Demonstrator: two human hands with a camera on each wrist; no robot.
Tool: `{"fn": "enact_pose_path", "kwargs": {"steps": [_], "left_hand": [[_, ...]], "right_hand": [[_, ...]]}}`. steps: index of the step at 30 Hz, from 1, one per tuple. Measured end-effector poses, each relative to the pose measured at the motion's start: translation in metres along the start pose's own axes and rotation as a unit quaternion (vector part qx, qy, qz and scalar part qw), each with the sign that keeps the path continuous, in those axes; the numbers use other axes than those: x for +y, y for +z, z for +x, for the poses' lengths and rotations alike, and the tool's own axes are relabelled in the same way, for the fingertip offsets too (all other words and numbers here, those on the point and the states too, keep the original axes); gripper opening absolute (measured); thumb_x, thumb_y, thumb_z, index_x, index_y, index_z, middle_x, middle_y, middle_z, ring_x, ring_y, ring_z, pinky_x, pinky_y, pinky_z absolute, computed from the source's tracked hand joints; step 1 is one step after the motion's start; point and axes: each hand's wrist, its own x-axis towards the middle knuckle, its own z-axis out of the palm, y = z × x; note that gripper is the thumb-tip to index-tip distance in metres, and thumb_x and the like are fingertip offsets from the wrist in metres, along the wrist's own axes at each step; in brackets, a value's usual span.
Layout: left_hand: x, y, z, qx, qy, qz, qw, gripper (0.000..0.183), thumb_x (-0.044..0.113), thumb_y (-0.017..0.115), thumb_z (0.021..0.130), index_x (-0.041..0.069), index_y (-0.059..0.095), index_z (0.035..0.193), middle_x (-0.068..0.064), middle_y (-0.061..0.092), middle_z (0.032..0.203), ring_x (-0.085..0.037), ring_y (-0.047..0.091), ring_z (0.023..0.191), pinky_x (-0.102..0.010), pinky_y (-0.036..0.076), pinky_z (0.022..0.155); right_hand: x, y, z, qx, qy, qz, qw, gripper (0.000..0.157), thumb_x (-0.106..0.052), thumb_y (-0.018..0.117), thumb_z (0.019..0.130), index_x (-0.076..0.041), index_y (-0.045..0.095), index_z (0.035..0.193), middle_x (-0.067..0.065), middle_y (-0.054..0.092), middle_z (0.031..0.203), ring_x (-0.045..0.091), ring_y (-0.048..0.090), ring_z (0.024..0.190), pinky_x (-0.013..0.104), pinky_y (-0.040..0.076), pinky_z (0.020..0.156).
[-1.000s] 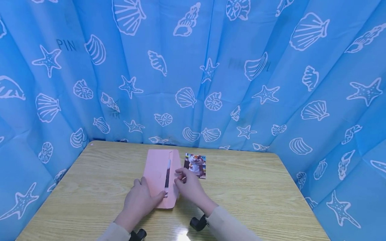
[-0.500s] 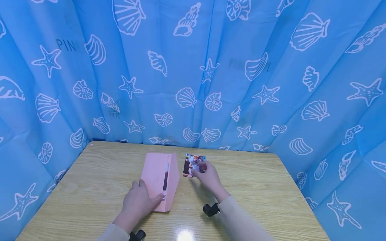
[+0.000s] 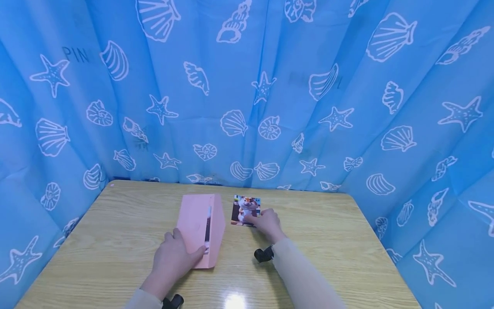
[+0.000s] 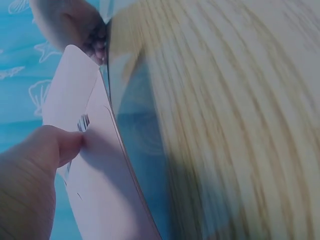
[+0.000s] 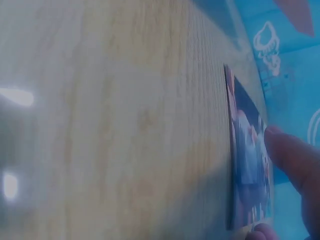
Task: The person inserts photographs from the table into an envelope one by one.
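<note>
A pink envelope (image 3: 191, 221) lies on the left half of the table, its flap raised along the right side. Dark printed contents show through the opening. My left hand (image 3: 170, 259) grips the envelope's near left part, thumb on top beside the opening; in the left wrist view the thumb (image 4: 65, 145) presses close to the contents. Right of the envelope is a photo card (image 3: 241, 210) with a cartoon animal on it. My right hand (image 3: 268, 224) pinches the card's right side, thumb over the picture. The fingers underneath are mostly hidden.
Wood-grain table (image 3: 328, 249) extends around both items. A blue curtain (image 3: 216, 94) with white shells and starfish hangs behind and at the sides. Black wrist mounts (image 3: 264, 255) sit under both forearms.
My right hand has gone from the envelope's flap edge to the photo card, and the card has turned slightly. The flap stands higher; my left hand keeps its grip. The head view shifted slightly.
</note>
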Motion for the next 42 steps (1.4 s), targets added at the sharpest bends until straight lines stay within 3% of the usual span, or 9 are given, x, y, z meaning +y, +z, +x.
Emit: {"fn": "enact_pose_path", "kwargs": {"steps": [7, 12, 20, 28, 34, 42], "left_hand": [[-0.005, -0.003, -0.001, -0.013, -0.012, -0.005, 0.9998, 0.120, 0.077, 0.063, 0.069, -0.021, 0.034, 0.131, -0.031, 0.048, 0.102, -0.032, 0.054, 0.072, -0.047, 0.051, 0.064], [-0.006, -0.005, -0.002, -0.011, -0.008, -0.001, 0.9999, 0.117, 0.077, 0.063, 0.070, -0.021, 0.037, 0.127, -0.030, 0.048, 0.098, -0.031, 0.053, 0.070, -0.046, 0.050, 0.062], [-0.007, -0.005, 0.000, -0.010, 0.002, -0.015, 0.9998, 0.112, 0.079, 0.062, 0.069, -0.019, 0.043, 0.120, -0.027, 0.049, 0.094, -0.029, 0.052, 0.070, -0.045, 0.049, 0.062], [-0.004, -0.007, -0.003, -0.001, 0.007, -0.031, 0.9995, 0.111, 0.075, 0.064, 0.070, -0.016, 0.041, 0.130, -0.029, 0.050, 0.106, -0.032, 0.054, 0.081, -0.050, 0.050, 0.073], [-0.002, -0.009, -0.001, 0.005, 0.012, -0.030, 0.9995, 0.110, 0.075, 0.063, 0.071, -0.014, 0.040, 0.131, -0.030, 0.049, 0.109, -0.032, 0.054, 0.082, -0.050, 0.051, 0.072], [0.002, -0.009, 0.001, -0.003, 0.013, -0.032, 0.9994, 0.111, 0.076, 0.062, 0.071, -0.013, 0.039, 0.133, -0.030, 0.049, 0.112, -0.033, 0.054, 0.083, -0.051, 0.050, 0.074]], "right_hand": [[-0.007, 0.012, 0.003, 0.016, 0.020, -0.063, 0.998, 0.075, -0.052, 0.083, 0.068, 0.007, 0.055, 0.105, 0.016, 0.055, 0.094, 0.030, 0.050, 0.086, 0.043, 0.043, 0.077], [-0.007, 0.017, 0.005, 0.027, 0.023, -0.075, 0.997, 0.075, -0.048, 0.085, 0.067, 0.007, 0.052, 0.107, 0.017, 0.052, 0.095, 0.032, 0.048, 0.090, 0.046, 0.040, 0.082], [-0.004, 0.012, 0.006, 0.018, 0.026, -0.065, 0.997, 0.072, -0.043, 0.085, 0.069, 0.007, 0.051, 0.108, 0.017, 0.051, 0.095, 0.032, 0.046, 0.089, 0.046, 0.039, 0.082], [-0.003, 0.013, 0.008, 0.018, 0.037, -0.063, 0.997, 0.075, -0.043, 0.086, 0.070, 0.007, 0.050, 0.113, 0.017, 0.050, 0.098, 0.032, 0.045, 0.091, 0.046, 0.039, 0.083], [-0.004, 0.010, 0.007, 0.016, 0.033, -0.054, 0.998, 0.076, -0.042, 0.086, 0.069, 0.007, 0.049, 0.115, 0.016, 0.050, 0.099, 0.032, 0.045, 0.091, 0.045, 0.039, 0.083], [-0.001, 0.003, 0.009, 0.017, 0.046, -0.005, 0.999, 0.080, -0.029, 0.088, 0.070, 0.008, 0.041, 0.123, 0.020, 0.052, 0.109, 0.035, 0.049, 0.098, 0.047, 0.042, 0.088]]}}
